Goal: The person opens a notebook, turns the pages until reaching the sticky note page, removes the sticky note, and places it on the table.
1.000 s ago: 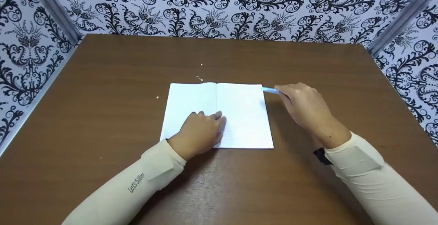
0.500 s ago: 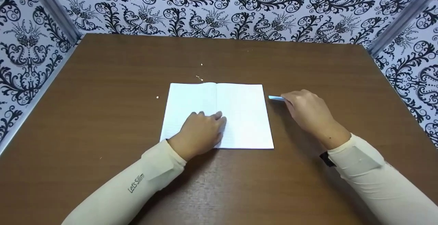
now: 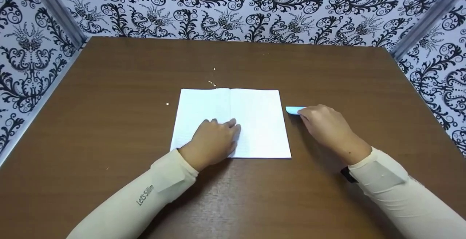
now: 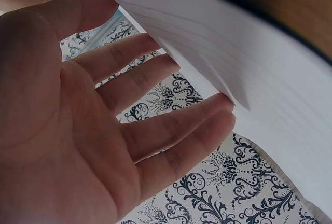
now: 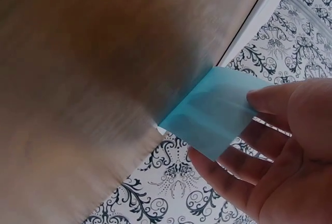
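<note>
An open notebook with pale, faintly lined pages lies on the brown table. My left hand rests on it near the centre fold; in the left wrist view its fingers are extended, their tips touching the pages. To the right of the notebook, my right hand holds a light blue sticky note just off the page edge. The right wrist view shows the square note pinched at one side, with the thumb on its face. Part of the note is hidden by the hand in the head view.
Small pale crumbs lie behind the notebook, and one white speck is to its left. Patterned black-and-white panels border the table at the back and both sides.
My right hand has drawn the sticky note from the notebook's top right corner slightly rightward and towards me. More of the note's face shows now. The left hand and notebook stay still.
</note>
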`<state>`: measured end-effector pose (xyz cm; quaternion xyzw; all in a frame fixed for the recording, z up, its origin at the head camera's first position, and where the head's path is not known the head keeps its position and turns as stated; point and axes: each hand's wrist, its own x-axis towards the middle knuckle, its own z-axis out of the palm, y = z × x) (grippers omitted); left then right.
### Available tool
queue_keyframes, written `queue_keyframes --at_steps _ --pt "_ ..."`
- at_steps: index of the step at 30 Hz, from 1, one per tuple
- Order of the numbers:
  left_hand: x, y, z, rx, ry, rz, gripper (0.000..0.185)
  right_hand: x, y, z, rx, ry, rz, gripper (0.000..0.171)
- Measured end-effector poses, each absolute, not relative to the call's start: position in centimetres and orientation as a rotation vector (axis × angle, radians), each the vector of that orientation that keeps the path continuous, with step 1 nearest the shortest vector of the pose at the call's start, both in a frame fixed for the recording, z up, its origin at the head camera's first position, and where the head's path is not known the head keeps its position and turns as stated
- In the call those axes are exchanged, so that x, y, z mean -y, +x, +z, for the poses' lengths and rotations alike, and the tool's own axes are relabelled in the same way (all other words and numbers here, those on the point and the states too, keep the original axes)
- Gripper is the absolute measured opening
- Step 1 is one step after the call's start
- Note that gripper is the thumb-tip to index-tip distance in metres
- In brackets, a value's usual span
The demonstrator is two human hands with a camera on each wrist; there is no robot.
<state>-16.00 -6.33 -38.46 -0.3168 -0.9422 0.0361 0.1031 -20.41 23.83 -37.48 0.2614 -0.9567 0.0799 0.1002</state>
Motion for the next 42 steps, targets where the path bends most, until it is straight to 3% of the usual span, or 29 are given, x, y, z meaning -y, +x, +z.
queue_keyframes --at_steps 10,16,25,42 --pt "6.3 -16.0 -38.5 2.778 -0.937 0.074 0.027 -23.8 -19.8 -37.9 2.952 0.849 0.204 0.015" --pt "6.1 -16.2 -38.7 2.772 -0.942 0.068 0.027 -23.9 -20.2 -37.8 3.002 0.928 0.202 0.022" --pt "6.0 -16.4 -38.9 2.77 -0.938 0.071 0.026 -23.4 -21.3 -37.6 3.185 0.961 0.126 0.049" --pt "6.2 -16.4 -38.6 2.783 -0.926 0.097 0.026 -23.6 -21.5 -37.6 3.342 0.786 0.118 0.061"
